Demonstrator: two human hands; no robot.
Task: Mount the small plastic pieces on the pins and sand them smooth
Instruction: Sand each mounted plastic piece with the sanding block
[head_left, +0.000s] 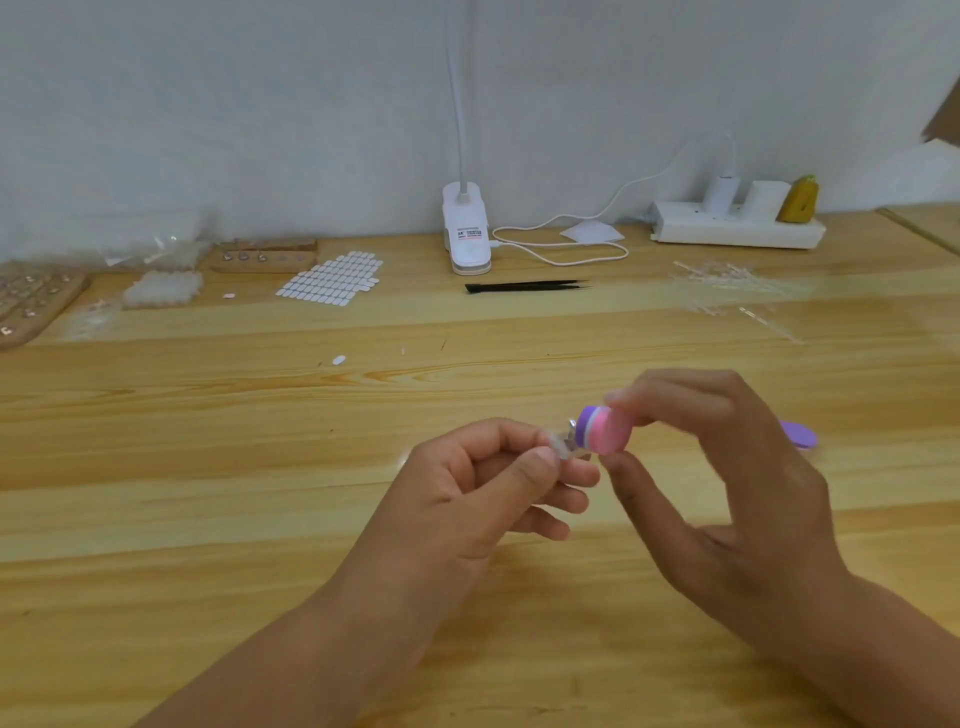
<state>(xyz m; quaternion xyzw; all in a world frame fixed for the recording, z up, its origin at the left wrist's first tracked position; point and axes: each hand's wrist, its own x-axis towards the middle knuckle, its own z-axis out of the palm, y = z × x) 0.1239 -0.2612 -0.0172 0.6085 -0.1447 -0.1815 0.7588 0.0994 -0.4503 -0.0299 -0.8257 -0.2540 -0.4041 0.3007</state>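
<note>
My left hand (488, 483) pinches a small clear plastic piece (563, 448) on a pin between thumb and fingers, just above the wooden table (208, 519). My right hand (727, 478) grips a pink and purple sanding block (605, 434) between thumb and fingertips, its purple face against the piece. The pin itself is mostly hidden by my fingers. A wooden holder with metal pins (265, 257) stands at the back left. A sheet of white oval stickers (332, 280) lies beside it.
A white clip lamp (466, 234) and its cable stand at the back centre, black tweezers (524, 286) in front. A white power strip (737, 228) sits back right. Clear plastic bits (727, 286) lie scattered right. A purple file (800, 434) lies behind my right hand. Another wooden board (31, 301) is far left.
</note>
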